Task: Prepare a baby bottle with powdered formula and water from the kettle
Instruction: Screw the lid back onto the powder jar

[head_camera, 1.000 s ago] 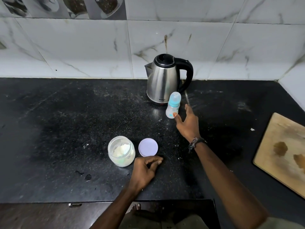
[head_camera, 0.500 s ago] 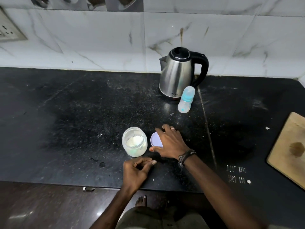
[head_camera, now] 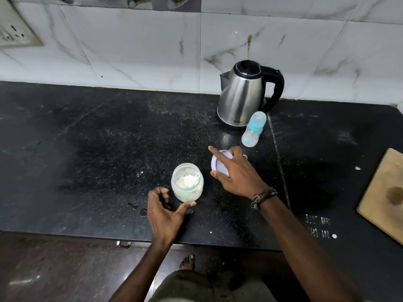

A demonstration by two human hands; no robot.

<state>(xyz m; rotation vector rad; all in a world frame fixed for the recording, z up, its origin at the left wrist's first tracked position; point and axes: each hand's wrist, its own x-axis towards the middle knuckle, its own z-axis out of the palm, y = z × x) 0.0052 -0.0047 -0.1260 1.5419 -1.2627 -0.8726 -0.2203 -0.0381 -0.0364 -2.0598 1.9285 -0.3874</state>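
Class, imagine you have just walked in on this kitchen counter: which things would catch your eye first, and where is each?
The shiny steel kettle stands at the back by the tiled wall, with a small baby bottle just in front of it. Nearer the front edge, an open jar of white powder sits between the two hands: the right hand lifts its lid, the left hand reaches for the jar.

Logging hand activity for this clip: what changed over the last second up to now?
The right hand drew back from the baby bottle and took hold of the jar lid, tilting it up off the counter. The left hand opened from a loose fist toward the powder jar. Kettle, bottle and jar stayed put.
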